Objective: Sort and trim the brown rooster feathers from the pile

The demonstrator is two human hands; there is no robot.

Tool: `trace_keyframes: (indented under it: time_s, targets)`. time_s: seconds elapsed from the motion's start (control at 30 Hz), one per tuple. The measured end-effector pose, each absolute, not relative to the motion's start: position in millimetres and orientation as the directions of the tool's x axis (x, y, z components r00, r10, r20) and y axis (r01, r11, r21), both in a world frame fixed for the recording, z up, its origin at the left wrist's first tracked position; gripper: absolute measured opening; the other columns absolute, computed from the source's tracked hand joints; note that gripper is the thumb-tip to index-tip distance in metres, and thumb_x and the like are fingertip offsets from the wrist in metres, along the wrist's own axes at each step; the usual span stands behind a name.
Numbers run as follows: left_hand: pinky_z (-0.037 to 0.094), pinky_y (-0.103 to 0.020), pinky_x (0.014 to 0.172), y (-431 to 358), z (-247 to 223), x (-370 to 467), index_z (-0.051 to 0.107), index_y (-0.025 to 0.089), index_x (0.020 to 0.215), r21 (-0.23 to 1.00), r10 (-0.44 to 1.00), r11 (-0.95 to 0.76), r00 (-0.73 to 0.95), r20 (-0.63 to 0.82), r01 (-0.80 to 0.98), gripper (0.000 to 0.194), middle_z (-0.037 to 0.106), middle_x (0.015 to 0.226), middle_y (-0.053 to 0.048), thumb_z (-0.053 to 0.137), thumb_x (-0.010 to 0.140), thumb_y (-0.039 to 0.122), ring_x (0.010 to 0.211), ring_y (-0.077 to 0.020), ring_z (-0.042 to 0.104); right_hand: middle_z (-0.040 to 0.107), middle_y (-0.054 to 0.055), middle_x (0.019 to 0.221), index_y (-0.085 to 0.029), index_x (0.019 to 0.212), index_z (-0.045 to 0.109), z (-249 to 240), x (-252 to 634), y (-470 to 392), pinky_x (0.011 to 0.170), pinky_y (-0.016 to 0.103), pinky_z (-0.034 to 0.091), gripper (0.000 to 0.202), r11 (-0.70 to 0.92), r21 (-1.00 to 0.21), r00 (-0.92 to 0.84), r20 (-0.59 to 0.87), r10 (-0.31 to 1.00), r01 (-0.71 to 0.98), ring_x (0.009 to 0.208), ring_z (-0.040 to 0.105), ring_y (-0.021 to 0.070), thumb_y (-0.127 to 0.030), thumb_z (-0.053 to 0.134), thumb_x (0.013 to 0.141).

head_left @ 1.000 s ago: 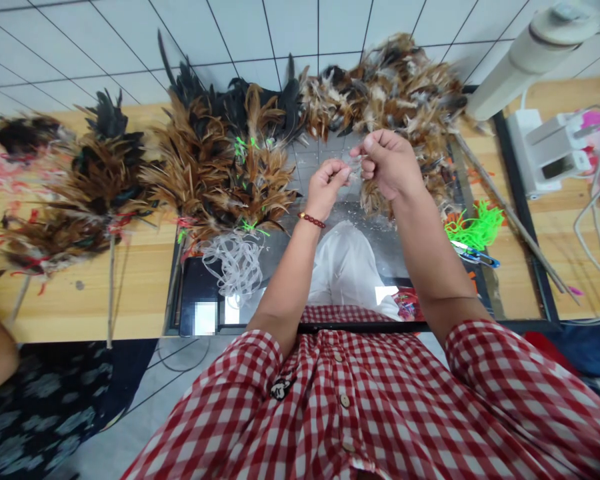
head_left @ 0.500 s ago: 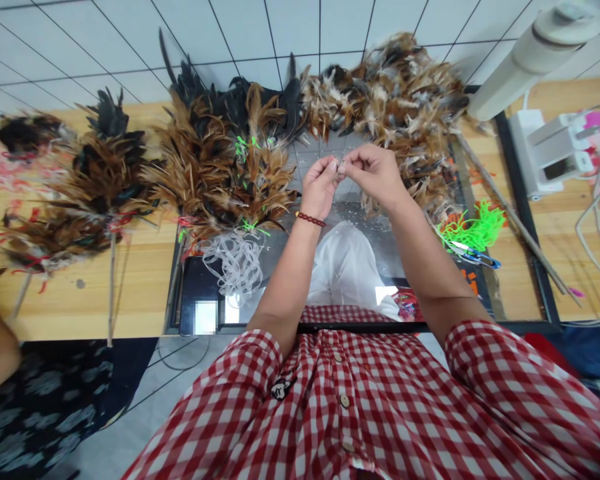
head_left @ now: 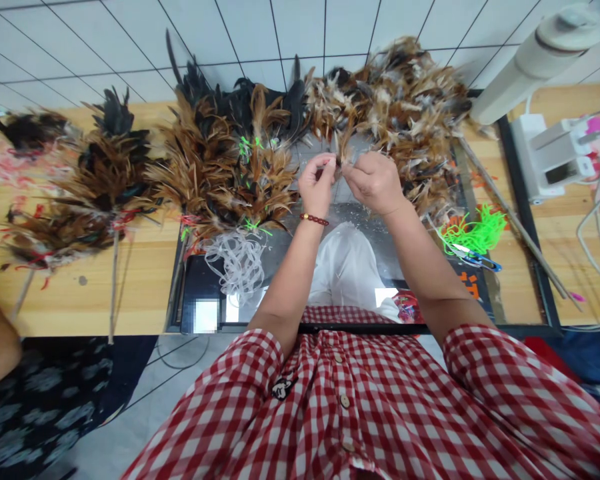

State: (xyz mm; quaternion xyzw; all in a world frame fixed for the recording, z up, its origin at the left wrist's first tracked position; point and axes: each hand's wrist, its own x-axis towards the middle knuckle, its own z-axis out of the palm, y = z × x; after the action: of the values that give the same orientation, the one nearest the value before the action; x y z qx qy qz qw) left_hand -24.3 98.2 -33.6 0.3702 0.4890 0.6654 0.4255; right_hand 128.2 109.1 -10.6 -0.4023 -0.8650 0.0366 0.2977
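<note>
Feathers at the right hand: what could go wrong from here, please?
The feathers at the right hand could slip out and mix with the pile behind. If the arms pull back, the right forearm might brush the green strings, and the left forearm could snag the white bands.

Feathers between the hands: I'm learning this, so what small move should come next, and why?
Perhaps pinch the brown feathers closer together: they rise between the left hand and the right hand, which are close, and seem to fan apart.
</note>
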Motion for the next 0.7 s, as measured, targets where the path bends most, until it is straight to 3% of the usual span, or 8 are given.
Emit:
trace_keyframes:
  time_s: [0.1,0.27,0.37,0.5,0.7]
  targets:
    - [0.041,-0.016,0.049,91.4,-17.8,-19.4,0.065,0.021,0.085,0.887,0.957,0.023,-0.247,-0.154,-0.461,0.023,0.075,0.086,0.002,0.075,0.094,0.04,0.055,-0.003,0.054,0.06,0.009,0.081,-0.023,0.108,0.072,-10.8,123.9,107.0,0.081,0.044,0.047,0.044,0.681,-0.291,-0.502,0.496,0.708,0.672,0.086,0.057,0.0261,-0.042,0.033,0.108]
    - [0.027,-0.014,0.04,87.4,-1.8,-23.8,0.058,0.02,0.082,0.815,0.931,0.166,-0.185,-0.316,-0.556,0.028,0.066,0.068,0.007,0.077,0.092,0.037,0.043,0.0,0.041,0.06,0.008,0.085,-0.022,0.106,0.072,-9.4,123.1,107.3,0.079,0.042,0.046,0.036,0.742,-0.277,-0.573,0.492,0.656,0.611,0.084,0.054,0.024,-0.036,0.039,0.106]
    - [0.026,-0.013,0.04,89.3,-1.4,-27.9,0.055,0.02,0.081,0.833,0.925,0.191,-0.189,-0.33,-0.52,0.03,0.065,0.067,0.007,0.077,0.092,0.037,0.043,0.0002,0.042,0.062,0.008,0.091,-0.024,0.109,0.072,-10.2,125.0,108.7,0.082,0.04,0.048,0.035,0.773,-0.295,-0.596,0.503,0.625,0.561,0.087,0.057,0.0226,-0.028,0.037,0.105]
    - [0.029,-0.013,0.041,92.5,-4.7,-30.2,0.055,0.02,0.082,0.865,0.927,0.186,-0.208,-0.312,-0.466,0.029,0.066,0.068,0.007,0.075,0.094,0.037,0.044,-0.0002,0.044,0.066,0.011,0.1,-0.021,0.111,0.068,-14.9,124.9,109.0,0.087,0.041,0.05,0.026,0.717,-0.359,-0.571,0.438,0.694,0.597,0.094,0.06,0.025,-0.024,0.045,0.099]
    - [0.032,-0.015,0.043,91.7,-6.1,-27.8,0.056,0.021,0.081,0.92,0.933,0.188,-0.232,-0.277,-0.343,0.027,0.067,0.065,0.006,0.072,0.095,0.037,0.047,-0.0023,0.047,0.067,0.011,0.099,-0.022,0.116,0.067,-16.4,127.5,111.0,0.087,0.042,0.051,0.026,0.624,-0.409,-0.496,0.382,0.78,0.666,0.096,0.062,0.0274,-0.029,0.049,0.098]
